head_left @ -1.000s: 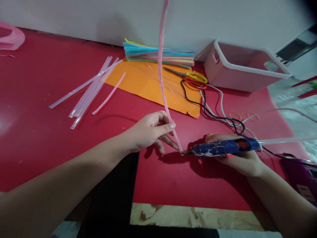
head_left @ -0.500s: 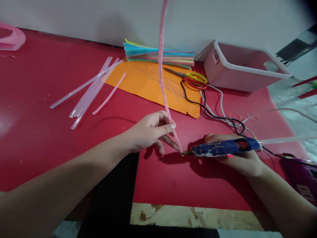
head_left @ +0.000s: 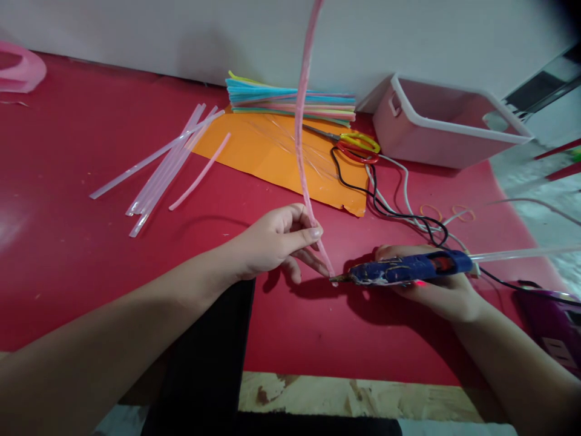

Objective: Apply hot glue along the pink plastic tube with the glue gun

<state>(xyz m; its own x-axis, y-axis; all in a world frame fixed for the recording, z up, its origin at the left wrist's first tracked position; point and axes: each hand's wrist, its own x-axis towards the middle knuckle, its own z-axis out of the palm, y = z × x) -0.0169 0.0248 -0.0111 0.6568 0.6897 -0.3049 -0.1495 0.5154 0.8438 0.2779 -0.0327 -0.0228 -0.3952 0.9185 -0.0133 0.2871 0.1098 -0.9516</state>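
My left hand (head_left: 285,242) pinches a long pink pipe cleaner (head_left: 300,139) close to its lower end, between thumb and fingers. The strip rises in a curve past the top edge of the view. In my right hand (head_left: 445,293) is a blue glue gun (head_left: 399,270), its fingers wrapped round the body and partly hidden beneath it. The gun's nozzle points left and meets the lower tip of the pipe cleaner. A clear glue stick (head_left: 521,254) sticks out of the gun's back end, and a small red light glows on its side.
Several glue sticks (head_left: 167,163) and a short pink strip (head_left: 200,172) lie left. Behind are coloured pipe cleaners (head_left: 290,100), an orange sheet (head_left: 267,154), scissors (head_left: 356,145) and a pink bin (head_left: 426,133). Cords (head_left: 385,203) run to the right, near a purple power strip (head_left: 551,327).
The upper part of the pipe cleaner has swung slightly right. Its lower tip has shifted a little against the nozzle. Both hands stay almost where they were.
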